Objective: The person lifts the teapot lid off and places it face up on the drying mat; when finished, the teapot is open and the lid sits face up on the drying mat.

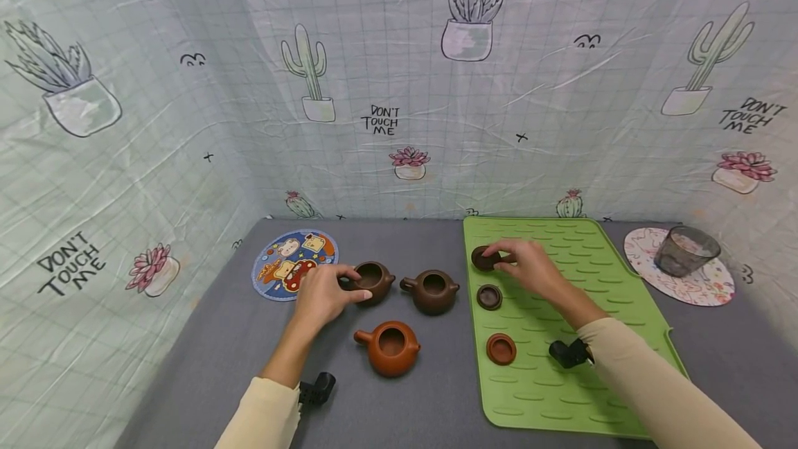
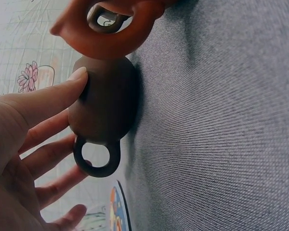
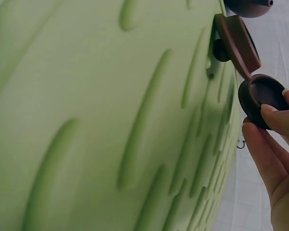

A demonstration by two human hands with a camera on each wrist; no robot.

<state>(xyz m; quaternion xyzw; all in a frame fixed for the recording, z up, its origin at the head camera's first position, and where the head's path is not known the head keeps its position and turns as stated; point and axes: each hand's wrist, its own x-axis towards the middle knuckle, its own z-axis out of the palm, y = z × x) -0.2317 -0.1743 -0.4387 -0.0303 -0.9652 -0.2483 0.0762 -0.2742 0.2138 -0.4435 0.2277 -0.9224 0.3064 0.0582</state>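
My left hand (image 1: 324, 294) holds a dark brown teapot (image 1: 378, 292) without a lid, thumb on its near side and index finger at its far side. In the left wrist view, the ring handle of this teapot (image 2: 97, 169) shows beside my fingers. At the green mat's left edge my right hand (image 1: 530, 265) pinches a dark brown teapot lid (image 1: 482, 259), its hollow side showing in the right wrist view. Another dark brown lid (image 1: 489, 297) and a reddish-brown lid (image 1: 501, 350) lie nearer on the mat. A second brown teapot (image 1: 434, 302) and an orange-brown teapot (image 1: 394, 360) stand lidless between my hands.
The green ridged mat (image 1: 561, 393) covers the right part of the grey tabletop (image 1: 436, 400). A blue cartoon-print round mat (image 1: 269, 281) lies at the back left. On a pink-patterned mat (image 1: 648, 283) at far right stands a dark translucent cup (image 1: 679, 255). Printed cloth (image 1: 399, 75) hangs behind.
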